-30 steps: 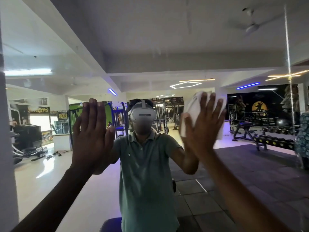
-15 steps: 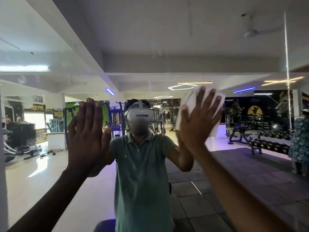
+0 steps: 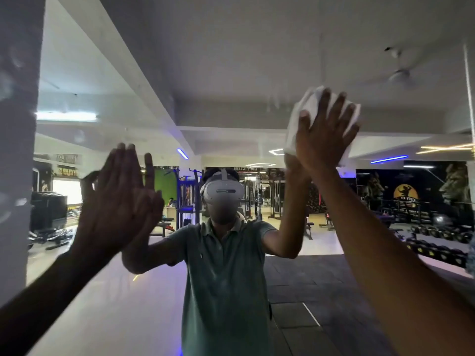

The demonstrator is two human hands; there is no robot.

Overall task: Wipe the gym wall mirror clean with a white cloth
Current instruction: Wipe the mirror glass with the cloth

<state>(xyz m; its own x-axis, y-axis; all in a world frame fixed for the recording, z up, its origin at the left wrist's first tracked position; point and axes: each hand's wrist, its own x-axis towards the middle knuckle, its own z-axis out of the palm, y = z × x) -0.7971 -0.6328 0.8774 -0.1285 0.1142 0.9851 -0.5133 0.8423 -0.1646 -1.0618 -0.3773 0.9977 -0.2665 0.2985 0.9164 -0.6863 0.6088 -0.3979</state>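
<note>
Against mirror [image 3: 231,73], right hand [image 3: 323,134] hiding most of white cloth [image 3: 305,106]

The room is dim, lit by a bright ceiling tube light [image 3: 65,116] and blue LED strips [image 3: 388,159]. Daylight glares off the pale floor [image 3: 108,312]. Both forearms read as dark silhouettes. Wide-angle distortion bends the edges; smears haze the mirror [image 3: 270,98].

Where we look from: one head-worn camera, ours.
Facing: straight at the wall mirror [image 3: 231,73], tilted slightly upward.
Nearness: close; our raised arms reach the glass.
Reflected: our headset [image 3: 222,192] at centre, gym floor far behind.
</note>
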